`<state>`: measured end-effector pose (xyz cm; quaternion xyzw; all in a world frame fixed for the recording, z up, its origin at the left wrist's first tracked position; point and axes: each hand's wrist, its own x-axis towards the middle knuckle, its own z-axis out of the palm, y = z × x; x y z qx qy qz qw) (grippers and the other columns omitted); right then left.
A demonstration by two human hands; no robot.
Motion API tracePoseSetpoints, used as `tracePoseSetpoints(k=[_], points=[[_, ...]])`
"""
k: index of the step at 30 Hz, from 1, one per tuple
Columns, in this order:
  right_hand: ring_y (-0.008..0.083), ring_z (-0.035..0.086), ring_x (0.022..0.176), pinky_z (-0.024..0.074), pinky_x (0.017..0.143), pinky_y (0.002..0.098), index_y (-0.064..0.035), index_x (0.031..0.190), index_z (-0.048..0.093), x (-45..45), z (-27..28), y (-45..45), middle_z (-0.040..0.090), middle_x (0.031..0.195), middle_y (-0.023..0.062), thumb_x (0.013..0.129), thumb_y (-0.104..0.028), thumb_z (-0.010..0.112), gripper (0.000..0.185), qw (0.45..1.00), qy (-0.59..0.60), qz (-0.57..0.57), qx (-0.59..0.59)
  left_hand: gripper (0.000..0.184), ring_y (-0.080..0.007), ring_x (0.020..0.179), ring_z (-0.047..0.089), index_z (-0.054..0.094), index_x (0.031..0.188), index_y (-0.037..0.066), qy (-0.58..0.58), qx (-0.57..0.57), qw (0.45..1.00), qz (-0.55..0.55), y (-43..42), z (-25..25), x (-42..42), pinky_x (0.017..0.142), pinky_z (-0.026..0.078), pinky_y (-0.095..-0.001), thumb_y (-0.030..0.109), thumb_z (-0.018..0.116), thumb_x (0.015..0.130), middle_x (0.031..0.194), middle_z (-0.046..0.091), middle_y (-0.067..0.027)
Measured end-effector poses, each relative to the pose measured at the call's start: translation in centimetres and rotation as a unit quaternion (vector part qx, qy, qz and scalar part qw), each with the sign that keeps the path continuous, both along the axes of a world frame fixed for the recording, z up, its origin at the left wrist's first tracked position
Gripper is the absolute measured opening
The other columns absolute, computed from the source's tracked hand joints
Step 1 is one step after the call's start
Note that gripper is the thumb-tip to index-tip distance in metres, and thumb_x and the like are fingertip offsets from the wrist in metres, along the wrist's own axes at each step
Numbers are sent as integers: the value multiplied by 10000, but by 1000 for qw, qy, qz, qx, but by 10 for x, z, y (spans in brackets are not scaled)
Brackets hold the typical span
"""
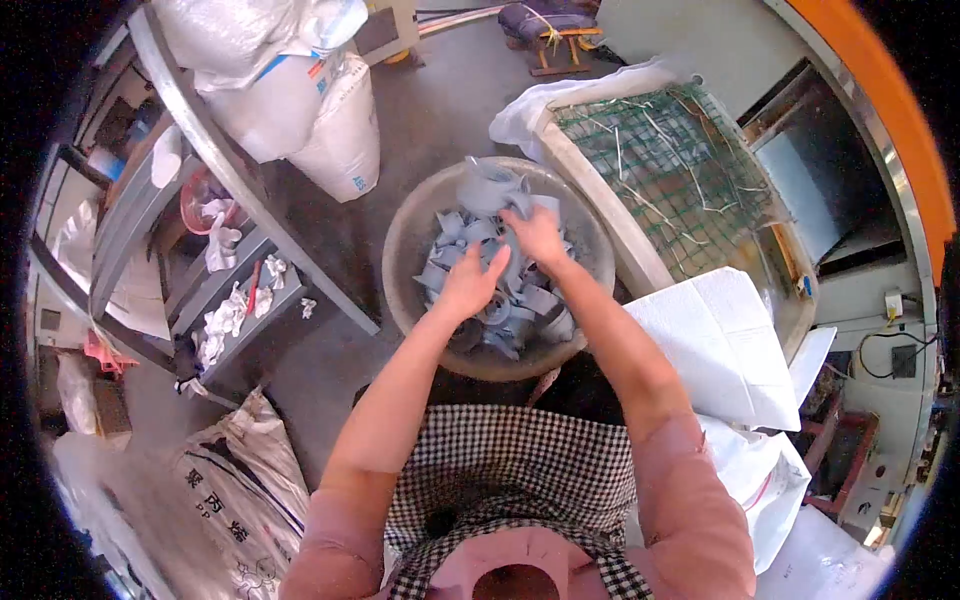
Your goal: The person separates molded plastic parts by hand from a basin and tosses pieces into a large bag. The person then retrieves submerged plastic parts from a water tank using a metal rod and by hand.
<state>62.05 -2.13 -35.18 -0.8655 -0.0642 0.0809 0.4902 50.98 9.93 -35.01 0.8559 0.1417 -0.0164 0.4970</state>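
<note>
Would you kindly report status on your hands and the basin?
Left hand open over grey parts in the basin. Right hand at a larger grey piece, grip unclear. Pale frame close on the right.

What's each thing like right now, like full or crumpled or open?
Round tub: upright, partly filled
Grey pieces: loose, jumbled in the tub
Left hand: open, thumb apart from fingers
Right hand: touching grey pieces, grip unclear
White sacks: bulging
Printed sack: on the floor, wrinkled
Checked apron: worn, spread over the lap
</note>
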Motion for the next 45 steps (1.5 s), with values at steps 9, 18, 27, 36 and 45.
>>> tracePoseSetpoints(k=[9,18,27,36,45], points=[[425,571,971,445,829,439,111,1050,542,-61,-4,22,601,992,296,826,-365,573,526,993,-25,64,97,794,-379,1106,506,517,1149,-84,-10,-135,985,105,1,3,-5,926,371,-405,641,431,838,1146,532,-303],[423,609,796,474,698,456,98,835,556,-34,21,16,602,794,315,870,-462,509,562,999,21,14,31,532,-414,861,588,603,861,-36,-21,210,976,53,-2,26,6,760,440,-496,455,407,921,898,601,-282],[161,615,672,457,583,312,35,883,531,-4,56,-2,607,712,147,928,-369,487,409,955,-171,-237,58,489,-419,699,597,575,736,-56,-75,172,982,5,-7,4,4,671,456,-455,409,511,875,765,608,-258],[118,460,462,370,409,278,-8,1036,480,-31,72,-8,501,619,16,925,-320,518,333,912,120,-76,385,372,-128,429,414,463,774,47,-42,-365,914,173,-14,48,7,402,323,-274,382,479,934,544,430,-4],[100,489,491,379,418,270,-14,885,554,-20,55,-9,499,600,29,934,-320,490,316,987,-33,-60,144,402,-102,415,371,488,732,49,-47,-345,904,247,-10,59,7,370,287,-257,406,507,915,557,441,-3]])
